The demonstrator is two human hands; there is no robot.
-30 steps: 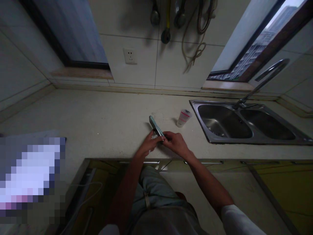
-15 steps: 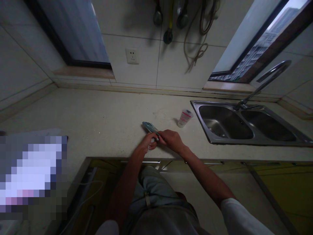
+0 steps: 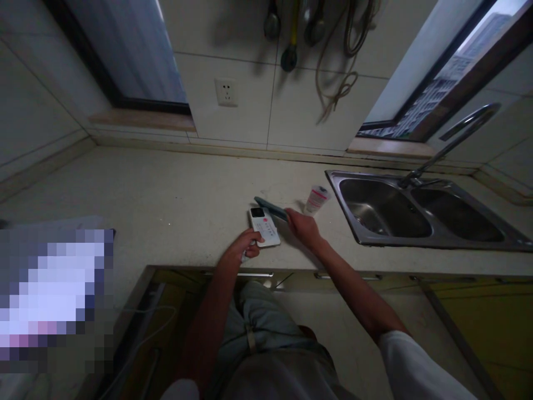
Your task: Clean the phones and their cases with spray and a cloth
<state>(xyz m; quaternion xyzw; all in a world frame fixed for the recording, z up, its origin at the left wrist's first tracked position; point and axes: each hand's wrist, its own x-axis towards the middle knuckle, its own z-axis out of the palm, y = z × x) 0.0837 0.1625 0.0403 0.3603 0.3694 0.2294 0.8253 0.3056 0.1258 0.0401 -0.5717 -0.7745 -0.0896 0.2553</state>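
While close together, white phone [image 3: 266,229] in left hand [image 3: 245,244], greenish case [image 3: 271,209] in right hand [image 3: 303,228], fingers [image 3: 252,251] closed around each

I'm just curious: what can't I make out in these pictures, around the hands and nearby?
All in the head view:
White phone: its print is too small and dim to read.
Teal phone case: its near end is covered by the right hand.
White scrap: partly hidden by the left hand.
Bright shape: pixelated and cut off by the left edge.
Yellow pipe: cut off by the top edge.
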